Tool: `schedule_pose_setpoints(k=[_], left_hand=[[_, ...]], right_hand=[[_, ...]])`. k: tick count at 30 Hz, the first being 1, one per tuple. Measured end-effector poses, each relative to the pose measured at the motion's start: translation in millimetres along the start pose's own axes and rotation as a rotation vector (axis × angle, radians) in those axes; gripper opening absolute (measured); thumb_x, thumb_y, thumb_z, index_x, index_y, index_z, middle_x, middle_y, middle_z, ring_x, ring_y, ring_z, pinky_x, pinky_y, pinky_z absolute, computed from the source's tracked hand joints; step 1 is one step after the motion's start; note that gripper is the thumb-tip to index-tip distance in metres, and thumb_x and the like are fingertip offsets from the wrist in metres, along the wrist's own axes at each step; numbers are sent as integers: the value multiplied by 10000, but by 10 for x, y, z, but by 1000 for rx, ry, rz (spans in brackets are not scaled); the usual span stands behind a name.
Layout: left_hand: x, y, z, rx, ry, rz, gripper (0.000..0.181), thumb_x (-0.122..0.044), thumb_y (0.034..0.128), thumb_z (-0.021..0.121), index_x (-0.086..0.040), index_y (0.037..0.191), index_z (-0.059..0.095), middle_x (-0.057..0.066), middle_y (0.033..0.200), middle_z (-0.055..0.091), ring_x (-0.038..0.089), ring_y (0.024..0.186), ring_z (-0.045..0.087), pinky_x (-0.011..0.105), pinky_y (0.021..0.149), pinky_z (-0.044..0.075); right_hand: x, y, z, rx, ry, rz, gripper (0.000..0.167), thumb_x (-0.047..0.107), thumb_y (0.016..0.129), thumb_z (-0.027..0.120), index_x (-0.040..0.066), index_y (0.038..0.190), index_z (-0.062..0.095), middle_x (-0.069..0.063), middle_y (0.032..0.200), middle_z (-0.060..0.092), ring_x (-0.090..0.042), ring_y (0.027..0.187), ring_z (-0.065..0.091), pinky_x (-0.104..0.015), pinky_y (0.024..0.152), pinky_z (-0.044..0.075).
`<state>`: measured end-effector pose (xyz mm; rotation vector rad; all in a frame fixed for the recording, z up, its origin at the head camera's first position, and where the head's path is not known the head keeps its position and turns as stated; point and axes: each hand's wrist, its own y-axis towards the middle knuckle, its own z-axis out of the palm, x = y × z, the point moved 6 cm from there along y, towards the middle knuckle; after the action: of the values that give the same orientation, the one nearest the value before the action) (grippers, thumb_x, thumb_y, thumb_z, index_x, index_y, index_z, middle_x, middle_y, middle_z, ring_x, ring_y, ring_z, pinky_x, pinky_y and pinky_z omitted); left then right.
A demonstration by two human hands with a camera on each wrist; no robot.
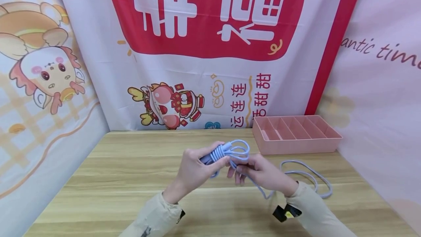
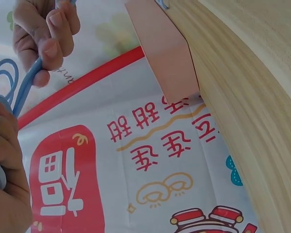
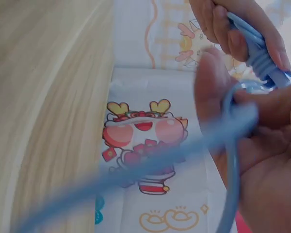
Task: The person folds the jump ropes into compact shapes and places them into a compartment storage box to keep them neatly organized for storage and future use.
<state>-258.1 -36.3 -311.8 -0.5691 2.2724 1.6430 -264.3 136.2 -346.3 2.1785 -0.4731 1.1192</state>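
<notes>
A light blue cable (image 1: 217, 153) is folded into loops, with several turns wound round its middle. My left hand (image 1: 194, 167) grips this bundle, its thumb along the near side and the loops sticking out to the right. Just right of it, my right hand (image 1: 263, 173) pinches the running strand between thumb and fingers. In the left wrist view, the taut strand (image 2: 26, 87) runs between both hands. The right wrist view has blurred cable crossing in front of the right palm (image 3: 271, 160), and the wound turns (image 3: 262, 63) in the left hand behind.
Loose cable (image 1: 323, 184) trails in wide curves over the wooden table (image 1: 131, 178), right of my right hand. At the back right stands a pink divided box (image 1: 296, 147). Printed cloths (image 1: 184, 65) hang behind and on both sides.
</notes>
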Motion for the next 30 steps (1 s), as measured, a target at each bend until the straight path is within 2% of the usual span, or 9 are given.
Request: schedule_pose_setpoints(k=[3, 5, 7, 10, 14, 17, 20, 26, 30], left_hand=[[42, 4, -57, -40, 13, -57, 322, -86, 804, 824, -33, 1107, 728, 57, 917, 732, 117, 674, 673, 236, 547, 545], [71, 9, -97, -61, 16, -102, 311, -136, 828, 814, -76, 1121, 732, 26, 929, 731, 114, 685, 675, 250, 548, 552], [88, 15, -130, -75, 17, -144, 307, -199, 847, 803, -120, 1135, 734, -8, 938, 728, 107, 693, 675, 261, 551, 558], [99, 19, -144, -73, 9, -187, 308, -262, 861, 788, -151, 1144, 735, -34, 943, 724, 105, 701, 675, 273, 558, 563], [94, 18, -133, -63, 0, -201, 306, -255, 865, 784, -141, 1145, 734, -24, 946, 726, 108, 703, 678, 277, 559, 564], [94, 18, -136, -69, 17, -198, 300, -249, 862, 787, -144, 1139, 735, -24, 943, 727, 100, 701, 677, 271, 559, 563], [99, 14, -142, -76, 49, -194, 308, -251, 853, 796, -148, 1137, 736, -25, 938, 729, 82, 698, 675, 259, 563, 560], [120, 7, -120, -62, 162, -185, 322, -264, 843, 805, -141, 1131, 730, -13, 902, 730, 37, 677, 659, 216, 550, 544], [132, 0, -105, -46, 203, -200, 330, -244, 846, 804, -129, 1143, 722, 4, 894, 730, 37, 665, 652, 200, 534, 533]], right_hand=[[-6, 16, 19, -47, -70, 36, 326, -65, 1026, 403, -39, 1308, 562, -115, 898, 619, -148, 561, 487, -253, 476, 450], [-3, 17, 37, -76, -123, 62, 329, -31, 1037, 404, -13, 1319, 572, -102, 860, 585, -106, 589, 428, -236, 488, 392], [9, 13, 71, -87, -166, 79, 316, 28, 1047, 428, 6, 1325, 578, -79, 834, 565, -91, 620, 421, -247, 521, 406], [35, 12, 116, -95, -269, 59, 314, 129, 1037, 516, 44, 1330, 591, -9, 939, 641, -97, 697, 492, -268, 604, 468], [41, 17, 141, -104, -358, 26, 247, 184, 1026, 548, 73, 1213, 663, 68, 890, 646, -45, 633, 480, -246, 584, 483], [31, 5, 131, -122, -342, 33, 219, 155, 1055, 474, 92, 1087, 681, 105, 677, 503, -11, 555, 409, -217, 503, 429], [32, -6, 121, -129, -312, 58, 237, 141, 1071, 423, 114, 1029, 655, 88, 626, 477, -26, 530, 418, -213, 459, 382], [22, -4, 113, -120, -210, 112, 232, 144, 1089, 348, 95, 1097, 575, -17, 684, 605, -220, 525, 497, -237, 455, 419], [23, -4, 80, -156, -196, 102, 175, 120, 1079, 378, 74, 1084, 547, -39, 704, 623, -241, 557, 526, -276, 462, 449]])
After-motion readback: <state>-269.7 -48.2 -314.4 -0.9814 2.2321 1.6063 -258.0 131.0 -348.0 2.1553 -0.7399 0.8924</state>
